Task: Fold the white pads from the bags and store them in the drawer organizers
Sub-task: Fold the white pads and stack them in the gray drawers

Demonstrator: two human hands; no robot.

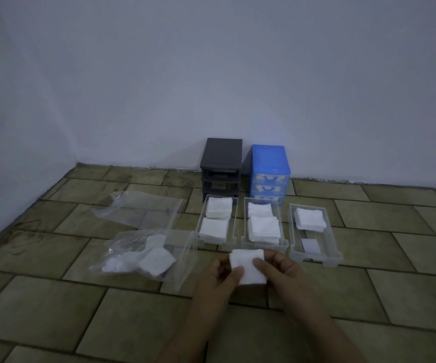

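Observation:
Both hands hold one white pad (248, 267) just above the floor, in front of the drawers. My left hand (219, 276) pinches its left edge and my right hand (279, 268) pinches its right edge. Three clear drawers lie side by side on the floor. The left drawer (233, 221) holds two piles of folded pads, the middle drawer (281, 226) holds two piles, and the right drawer (324, 231) holds one pile at its far end. A clear bag (143, 258) with several unfolded pads lies at the left.
A dark grey drawer frame (220, 166) with its slots open and a blue drawer unit (270, 171) stand against the white wall. An empty clear bag (138, 208) lies behind the full one. The floor is tiled in greenish brown.

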